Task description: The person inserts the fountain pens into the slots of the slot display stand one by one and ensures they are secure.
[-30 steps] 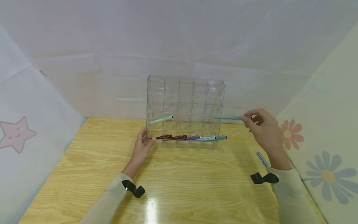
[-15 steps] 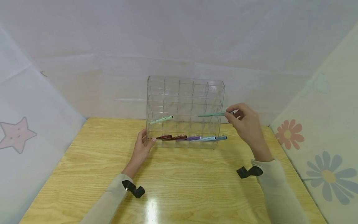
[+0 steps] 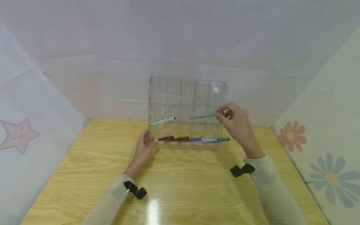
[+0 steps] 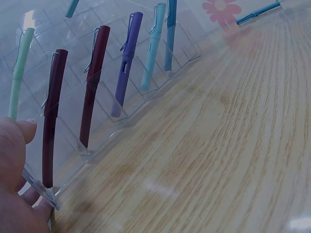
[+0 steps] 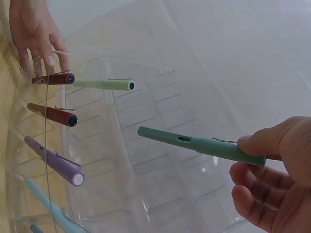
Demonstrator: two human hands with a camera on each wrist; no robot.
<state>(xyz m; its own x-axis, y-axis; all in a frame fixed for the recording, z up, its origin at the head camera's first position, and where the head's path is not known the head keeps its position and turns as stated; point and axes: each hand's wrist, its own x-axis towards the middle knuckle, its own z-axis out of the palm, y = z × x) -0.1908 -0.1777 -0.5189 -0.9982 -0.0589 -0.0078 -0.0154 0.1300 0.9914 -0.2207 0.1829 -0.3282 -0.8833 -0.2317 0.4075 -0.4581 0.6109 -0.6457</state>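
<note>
My left hand [image 3: 142,150] grips the lower left corner of a clear acrylic pen holder [image 3: 187,82], thumb in front and other fingers behind its side. My right hand [image 3: 235,122] pinches a teal-green pen [image 5: 194,143] near its cap end, the other end pointing left in front of the holder. A light green pen [image 3: 164,120] leans in the left compartment, one row above the lowest. Along the lowest row stand two dark red pens [image 4: 53,116] [image 4: 94,87], a purple pen [image 4: 128,63], a light blue pen [image 4: 153,46] and a darker blue pen [image 4: 170,36].
Another blue pen [image 4: 257,13] lies on the wooden table [image 3: 180,181] off to the right; in the head view it is hidden. Pale cloth walls [image 3: 180,37] with a star and flowers enclose the table behind and at both sides.
My right hand has moved left with the teal-green pen, from beside the holder to in front of its right half. My left hand keeps its grip on the holder's corner.
</note>
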